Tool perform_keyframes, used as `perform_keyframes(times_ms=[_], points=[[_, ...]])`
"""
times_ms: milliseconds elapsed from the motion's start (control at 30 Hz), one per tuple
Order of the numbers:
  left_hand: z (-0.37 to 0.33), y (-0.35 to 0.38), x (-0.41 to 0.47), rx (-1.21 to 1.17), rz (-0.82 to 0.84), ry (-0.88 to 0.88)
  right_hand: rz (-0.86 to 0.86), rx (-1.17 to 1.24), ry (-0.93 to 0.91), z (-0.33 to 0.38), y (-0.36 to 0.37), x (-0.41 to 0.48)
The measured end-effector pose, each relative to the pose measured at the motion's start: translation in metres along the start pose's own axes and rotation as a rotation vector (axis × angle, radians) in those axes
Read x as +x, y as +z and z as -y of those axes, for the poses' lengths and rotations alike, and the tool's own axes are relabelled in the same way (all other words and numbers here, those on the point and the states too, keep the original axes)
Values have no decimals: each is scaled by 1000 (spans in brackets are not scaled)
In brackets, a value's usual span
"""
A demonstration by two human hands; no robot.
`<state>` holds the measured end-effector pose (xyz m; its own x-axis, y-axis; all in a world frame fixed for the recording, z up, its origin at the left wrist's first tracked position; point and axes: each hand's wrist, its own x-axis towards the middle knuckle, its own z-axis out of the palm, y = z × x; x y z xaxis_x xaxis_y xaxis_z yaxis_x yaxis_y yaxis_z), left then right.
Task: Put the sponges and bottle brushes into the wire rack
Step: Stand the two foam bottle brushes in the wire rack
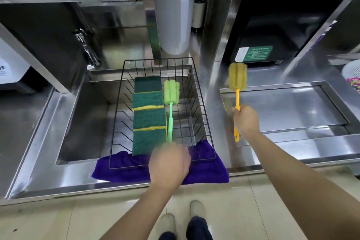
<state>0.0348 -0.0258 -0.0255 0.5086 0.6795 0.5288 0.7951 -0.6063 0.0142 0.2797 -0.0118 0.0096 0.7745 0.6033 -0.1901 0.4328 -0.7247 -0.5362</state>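
Head view. Black wire rack [202,115] sits over a steel sink [85,115], its near edge resting on a purple cloth [206,169] draped over the sink's front lip.

Four green scouring sponges [149,116] lie in a column along the rack's left side, running from 12 o'clock down to 6 o'clock, each overlapping the next, yellow backing showing at the edges.

Green bottle brush [170,107] lies in the rack just beside the sponges at their 3 o'clock, foam head toward 12 o'clock, handle pointing to 6 o'clock. Left hand [169,163] at the rack's near edge, fingers curled over the handle's end; grip looks closed on it, though the contact itself is hidden under the hand.

Yellow bottle brush [237,85] is outside the rack, at its 3 o'clock, above the steel counter [214,87] between the sink and a recessed tray [284,107]. Right hand [245,119] fisted around the mid-handle, foam head up toward 12 o'clock, hooked handle end sticking out below the hand.

Faucet [87,48] at the sink's 11 o'clock. Pump bottle [199,6] well back at 12 o'clock.
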Motion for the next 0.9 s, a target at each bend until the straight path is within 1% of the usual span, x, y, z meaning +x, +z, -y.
perform_keyframes(times_ms=[67, 133, 200, 333, 400, 433, 500, 600, 633, 700, 800, 900], points=[[0, 0, 0, -6, 0, -6, -83, 114, -12, 11, -7, 1], [0, 0, 0, -8, -1, -13, -161, 219, -65, 25, -16, 1], [-1, 0, -1, -9, -9, -17, -202, 311, -117, 43, -24, 0], [-1, 3, -1, -13, -43, -28, -195, 484, -235, 83, -30, -14], [-2, 4, 0, -19, -53, -32, -145, 511, -283, 99, -23, -22], [-2, 4, 0, -24, -53, -32, -93, 513, -301, 105, -17, -26], [-1, 4, 0, -32, -46, -34, 41, 451, -333, 115, -2, -36], [-1, 2, 0, -45, -42, -29, 257, 263, -338, 121, 22, -50], [-1, 2, 0, -48, -43, -29, 304, 199, -332, 121, 31, -53], [0, 2, 0, -51, -40, -30, 344, 85, -310, 119, 49, -58], [0, 3, 0, -53, -34, -33, 374, -29, -226, 114, 63, -59], [-1, 3, -1, -61, -33, -34, 408, -190, -225, 109, 69, -56]])
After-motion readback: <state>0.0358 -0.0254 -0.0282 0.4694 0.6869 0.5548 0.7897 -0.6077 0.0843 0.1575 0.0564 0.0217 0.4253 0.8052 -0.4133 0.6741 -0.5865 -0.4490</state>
